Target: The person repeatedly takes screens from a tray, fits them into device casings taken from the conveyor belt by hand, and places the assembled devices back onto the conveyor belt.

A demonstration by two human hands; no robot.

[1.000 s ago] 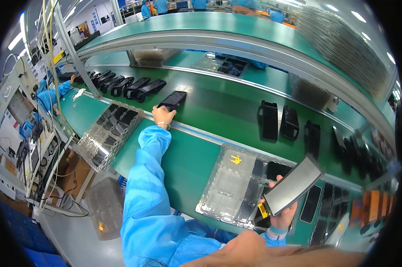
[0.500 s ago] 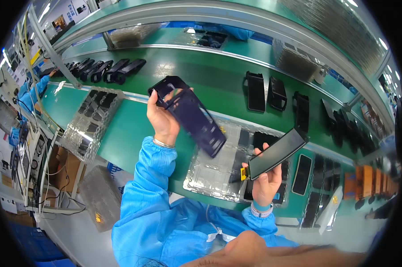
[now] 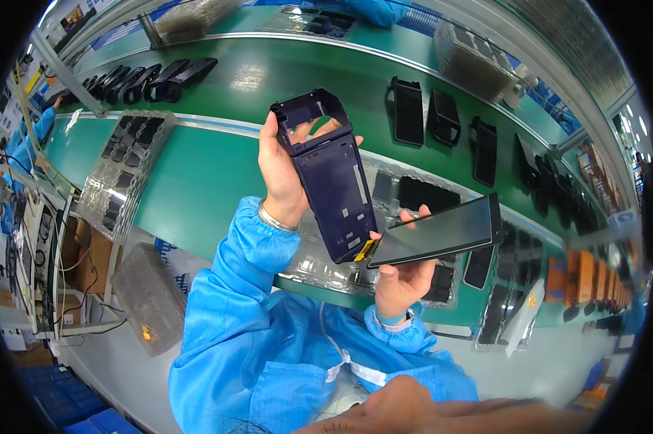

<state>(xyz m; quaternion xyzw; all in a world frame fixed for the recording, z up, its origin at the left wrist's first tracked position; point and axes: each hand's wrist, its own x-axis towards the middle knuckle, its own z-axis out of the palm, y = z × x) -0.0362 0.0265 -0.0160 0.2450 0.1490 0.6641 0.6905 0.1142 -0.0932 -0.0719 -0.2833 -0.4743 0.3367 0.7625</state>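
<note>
My left hand is closed around a dark plastic device housing; its hollow inner side faces me, with a framed opening at the top. In my right hand is a flat screen panel, held by its edges with the glossy face up. A yellow-ended flex connector sticks out of the panel's left end, at the lower end of the housing; whether the two touch I cannot tell. Beneath both hands lies a clear plastic tray with dark panels in some of its pockets.
Several black housings stand along the green bench at the back, with more at far left. Another clear tray lies left. A phone-like panel lies to the right, near orange bins. A co-worker's blue sleeve shows far left.
The housing has turned so that its inside faces me more squarely. My right hand has brought the screen panel left and down, and its connector end now meets the housing's lower end in view.
</note>
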